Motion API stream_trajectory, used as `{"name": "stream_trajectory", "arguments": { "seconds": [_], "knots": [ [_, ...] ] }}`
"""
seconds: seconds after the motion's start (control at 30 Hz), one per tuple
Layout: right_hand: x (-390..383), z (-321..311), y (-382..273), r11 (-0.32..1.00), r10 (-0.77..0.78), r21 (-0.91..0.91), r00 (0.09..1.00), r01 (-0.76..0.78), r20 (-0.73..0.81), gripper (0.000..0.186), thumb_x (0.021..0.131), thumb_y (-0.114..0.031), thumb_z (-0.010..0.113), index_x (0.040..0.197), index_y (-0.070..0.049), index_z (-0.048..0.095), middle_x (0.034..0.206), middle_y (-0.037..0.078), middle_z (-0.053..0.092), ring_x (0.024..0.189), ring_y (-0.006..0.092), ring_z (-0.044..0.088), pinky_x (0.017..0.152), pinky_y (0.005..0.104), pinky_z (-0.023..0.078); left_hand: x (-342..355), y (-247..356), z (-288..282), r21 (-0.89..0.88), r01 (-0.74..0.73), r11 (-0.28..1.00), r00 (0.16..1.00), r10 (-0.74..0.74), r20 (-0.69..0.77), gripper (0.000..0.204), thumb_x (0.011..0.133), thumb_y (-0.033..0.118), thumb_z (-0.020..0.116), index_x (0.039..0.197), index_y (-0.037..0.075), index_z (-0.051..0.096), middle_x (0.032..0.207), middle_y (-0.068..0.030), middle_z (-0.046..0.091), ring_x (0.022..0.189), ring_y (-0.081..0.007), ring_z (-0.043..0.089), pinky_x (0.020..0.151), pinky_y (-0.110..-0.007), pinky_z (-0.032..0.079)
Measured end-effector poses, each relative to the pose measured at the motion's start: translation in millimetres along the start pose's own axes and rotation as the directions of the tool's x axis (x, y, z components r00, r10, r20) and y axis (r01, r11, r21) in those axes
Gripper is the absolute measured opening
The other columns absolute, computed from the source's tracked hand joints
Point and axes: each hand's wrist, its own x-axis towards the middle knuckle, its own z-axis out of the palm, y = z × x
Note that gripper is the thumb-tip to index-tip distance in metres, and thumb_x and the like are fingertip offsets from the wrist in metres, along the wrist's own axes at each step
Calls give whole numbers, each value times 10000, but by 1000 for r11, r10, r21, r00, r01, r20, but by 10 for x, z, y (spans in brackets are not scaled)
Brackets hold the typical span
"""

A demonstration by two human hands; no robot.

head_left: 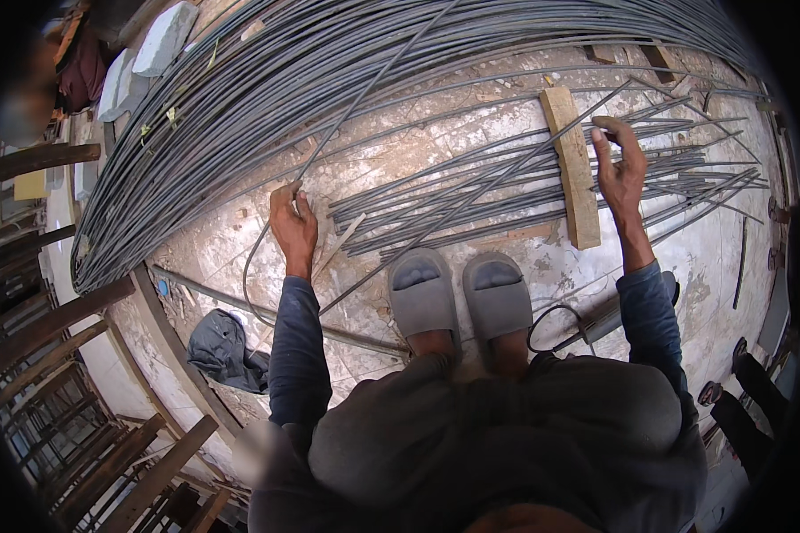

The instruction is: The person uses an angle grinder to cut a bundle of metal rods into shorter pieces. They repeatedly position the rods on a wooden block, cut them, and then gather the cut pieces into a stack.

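My left hand [293, 222] is closed on a thin steel rod [356, 118] that runs diagonally up across the large curved bundle of rebar [196, 115]. My right hand [622, 164] is open, fingers curved, over shorter loose rods [684, 186], just right of a wooden block [569, 182] lying across them. Whether its fingertips touch a rod is unclear. My feet, in grey slides [422, 302], stand below the loose rods, on a stained pale floor [204, 240].
Pale blocks [164, 35] lie top left, beside a blurred shape. Wooden beams [36, 346] and framing line the left. A dark crumpled cloth [227, 351] and a bar [187, 289] lie near my left arm. Another person's legs and sandalled feet [738, 400] are at lower right.
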Motion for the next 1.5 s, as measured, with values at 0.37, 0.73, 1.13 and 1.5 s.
{"name": "stream_trajectory", "arguments": {
  "seconds": [0.37,0.73,1.13,1.5],
  "knots": [
    [-772,1163,-525,836,-409,35,580,548,705,317,847,-259,686,1072,-58,590,1098,140,541,1067,314,523,958,446,414,36,-422,1,284,93,954,973,-147,177,284,918,297,646,1030,35,648,825,-154,634,766,-347,628,709,-442,484],
    [-465,925,271,849,528,-296,727,-438,439,519,929,-519,593,1029,-11,611,768,163,694,682,326,692,613,421,537,350,-378,-436,-184,274,944,885,-172,433,414,884,416,702,783,16,672,581,-22,539,543,-120,475,541,-310,389],
    [-296,740,-145,242,594,631,627,-737,505,343,1073,-331,331,1030,-33,494,984,186,631,968,341,683,837,403,577,578,472,-1053,-293,113,950,938,-5,347,292,924,322,690,819,51,661,621,15,558,536,-55,459,500,-228,340],
    [753,-669,-1003,587,126,806,992,-74,0,370,1066,-362,339,943,-49,493,861,130,591,895,301,636,794,380,542,1087,1196,-2006,-670,-238,703,964,254,-76,231,967,214,638,954,-14,607,761,-104,602,590,-113,522,484,-211,385]
  ]
}}
